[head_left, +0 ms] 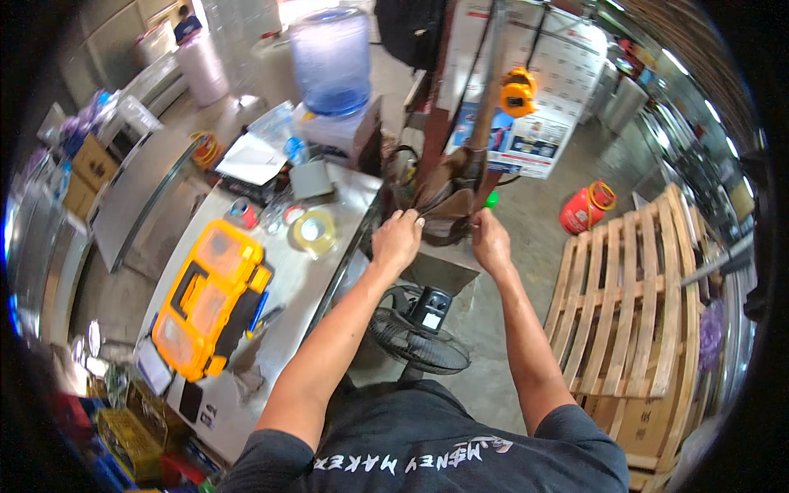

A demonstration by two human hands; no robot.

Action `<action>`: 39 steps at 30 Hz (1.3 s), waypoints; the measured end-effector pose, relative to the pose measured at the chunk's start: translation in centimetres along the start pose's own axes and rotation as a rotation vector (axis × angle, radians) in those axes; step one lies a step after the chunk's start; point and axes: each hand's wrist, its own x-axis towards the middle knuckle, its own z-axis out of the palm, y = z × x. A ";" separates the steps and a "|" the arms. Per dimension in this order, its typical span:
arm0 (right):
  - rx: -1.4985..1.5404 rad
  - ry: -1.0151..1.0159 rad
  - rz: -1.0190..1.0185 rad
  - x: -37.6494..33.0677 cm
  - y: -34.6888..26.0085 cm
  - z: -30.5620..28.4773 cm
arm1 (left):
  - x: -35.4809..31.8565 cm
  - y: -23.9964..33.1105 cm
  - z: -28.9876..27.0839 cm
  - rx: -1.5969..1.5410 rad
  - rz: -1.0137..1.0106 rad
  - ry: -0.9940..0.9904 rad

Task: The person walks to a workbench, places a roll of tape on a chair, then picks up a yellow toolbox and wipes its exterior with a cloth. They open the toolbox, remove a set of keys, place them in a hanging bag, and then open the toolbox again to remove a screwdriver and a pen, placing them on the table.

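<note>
A brown, leather-like bag or pouch (450,205) hangs against a post in front of me, with dark straps running up from it. My left hand (398,242) has its fingers closed on the bag's near left edge. At the bag's right side my right hand (491,240) is closed too, its fingers pinching the edge or a strap; exactly what lies between them is hidden. Above and to the right hangs an orange tape measure (518,92). A small green object (491,200) shows just beyond my right hand.
On the left metal table (283,329) lie an orange-lidded toolbox (214,296) and a tape roll (315,232). A blue water jug (331,66) stands behind. Below my hands is a black fan (421,337). Rightward are a wooden pallet (629,287) and a red gas cylinder (585,209).
</note>
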 end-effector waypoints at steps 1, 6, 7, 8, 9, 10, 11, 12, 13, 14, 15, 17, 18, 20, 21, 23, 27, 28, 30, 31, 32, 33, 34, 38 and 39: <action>0.037 -0.024 -0.010 -0.1 0.2 0.8 | -0.9 -0.7 0.3 -0.064 -0.099 0.031; 0.124 0.040 -0.042 -0.6 1.0 3.0 | -10.0 -4.7 0.1 -0.370 -0.125 -0.027; 0.113 -0.009 0.017 -0.9 1.0 3.3 | -13.0 -5.8 -0.5 -0.428 -0.113 -0.032; 0.151 -0.008 -0.041 -1.4 0.8 3.6 | -16.3 -6.7 -1.1 -0.434 -0.186 -0.011; 0.196 0.006 -0.095 -2.0 0.5 4.0 | -19.5 -7.4 -1.7 -0.442 -0.256 0.011; 0.258 -0.042 -0.089 -2.9 0.0 4.3 | -22.5 -8.6 -2.6 -0.392 -0.291 -0.005; 0.293 -0.096 -0.074 -4.0 -0.7 4.5 | -25.6 -9.5 -3.4 -0.349 -0.329 -0.041; 0.424 -0.203 0.005 -5.2 -1.7 5.0 | -28.6 -10.3 -4.1 -0.354 -0.391 -0.029; 0.506 -0.297 0.139 -6.4 -2.9 5.3 | -31.5 -10.9 -4.9 -0.355 -0.487 -0.026; 0.633 -0.402 0.121 -7.8 -4.3 5.7 | -34.2 -11.5 -5.5 -0.334 -0.559 -0.005; 0.681 -0.501 0.225 -8.8 -5.8 6.2 | -36.4 -12.2 -6.3 -0.320 -0.638 0.011; 0.777 -0.773 0.127 -11.8 -9.1 6.3 | -40.3 -13.4 -7.5 -0.271 -0.710 0.098; 0.692 -0.968 0.061 -12.9 -10.4 5.7 | -41.7 -14.1 -8.1 -0.259 -0.758 0.122; 0.561 -1.302 -0.063 -14.9 -12.9 4.6 | -43.8 -15.7 -9.4 -0.198 -0.778 0.211; 0.592 -1.425 -0.153 -15.8 -13.7 3.8 | -44.7 -16.5 -10.1 -0.174 -0.806 0.242; 0.581 -1.699 0.049 -16.8 -14.6 2.4 | -46.1 -18.3 -11.8 -0.116 -0.818 0.280; 0.446 -1.841 0.350 -16.7 -13.5 1.3 | -48.6 -21.3 -15.6 -0.038 -0.895 0.398; 0.266 -1.857 0.413 -16.7 -13.0 1.4 | -49.1 -21.9 -16.6 -0.038 -0.920 0.429; 0.500 -1.869 0.346 -16.7 -12.1 1.8 | -49.6 -23.0 -18.3 -0.045 -0.984 0.433; 0.575 -1.844 0.333 -16.8 -11.8 2.0 | -49.8 -23.4 -18.9 -0.023 -0.978 0.413; 0.587 -1.815 0.380 -17.0 -11.6 2.2 | -49.7 -23.8 -19.2 0.001 -0.969 0.394; 0.626 -1.808 0.396 -17.3 -11.6 2.2 | -49.7 -24.0 -19.3 0.018 -0.954 0.363; 0.666 -1.796 0.416 -17.5 -11.7 2.1 | -49.7 -24.3 -19.3 0.005 -0.951 0.321; 0.658 -1.876 0.569 -18.2 -12.8 0.7 | -49.9 -24.6 -17.9 0.035 -0.853 0.158; 0.677 -1.860 0.562 -18.4 -13.2 0.4 | -49.7 -24.9 -17.4 0.058 -0.795 0.097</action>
